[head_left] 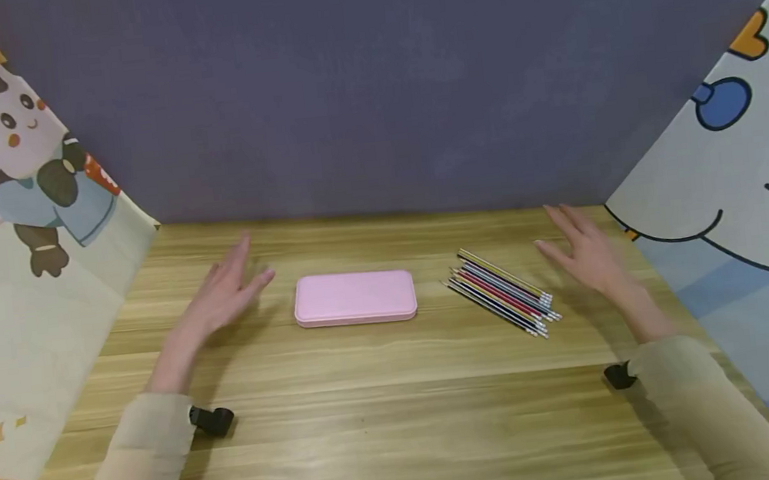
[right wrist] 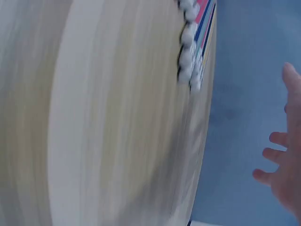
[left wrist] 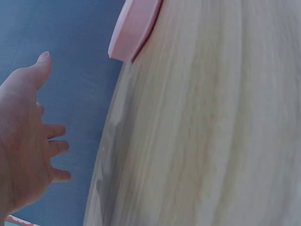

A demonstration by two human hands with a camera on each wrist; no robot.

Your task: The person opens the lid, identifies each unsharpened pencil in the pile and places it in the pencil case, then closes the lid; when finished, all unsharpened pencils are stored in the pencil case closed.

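Note:
A closed pink case [head_left: 355, 298] with rounded corners lies flat near the middle of the wooden table. To its right, a loose bundle of several pencils [head_left: 501, 294] lies slantwise, white ends toward the lower right. My left hand [head_left: 225, 290] is held left of the case, fingers spread and touching nothing. On the other side my right hand [head_left: 587, 251] hovers right of the pencils, also spread and holding nothing. The left wrist view catches a corner of the pink case [left wrist: 134, 28]. In the right wrist view, the white pencil ends [right wrist: 188, 56] appear blurred.
The wooden table [head_left: 388, 417] runs back to a dark blue-grey panel [head_left: 357, 96]. Cartoon-printed panels stand at the left [head_left: 29, 305] and right [head_left: 735, 198] sides. Black wrist cameras sit at the left cuff [head_left: 213, 420] and right cuff [head_left: 620, 376].

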